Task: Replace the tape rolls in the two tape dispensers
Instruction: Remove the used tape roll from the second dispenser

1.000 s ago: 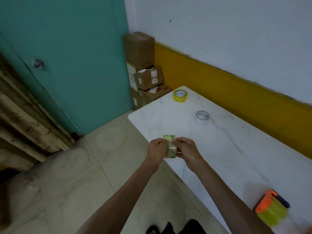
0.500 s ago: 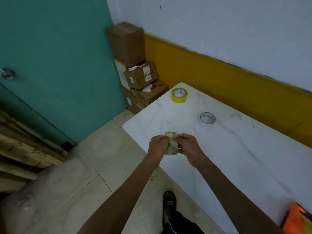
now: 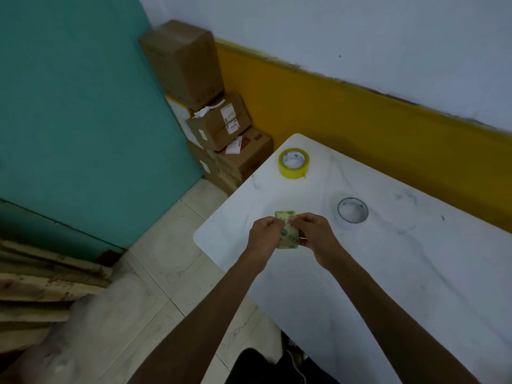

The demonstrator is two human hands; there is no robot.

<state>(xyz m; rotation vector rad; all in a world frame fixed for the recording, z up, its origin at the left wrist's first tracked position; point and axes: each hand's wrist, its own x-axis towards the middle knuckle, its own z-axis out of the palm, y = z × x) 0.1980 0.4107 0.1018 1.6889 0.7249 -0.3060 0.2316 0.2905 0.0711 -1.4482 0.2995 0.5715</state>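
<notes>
Head view: left hand [image 3: 264, 234] and right hand [image 3: 314, 235] pinch a tape roll [image 3: 287, 230] (edge-on, hole sideways) over the table [image 3: 388, 273].

Looks like a storeroom or packing corner: labelled cardboard boxes [image 3: 219, 126] stacked at eleven o'clock beside a teal door [image 3: 83, 106], tape rolls [image 3: 293, 162] on a white counter [image 3: 415, 273].
</notes>
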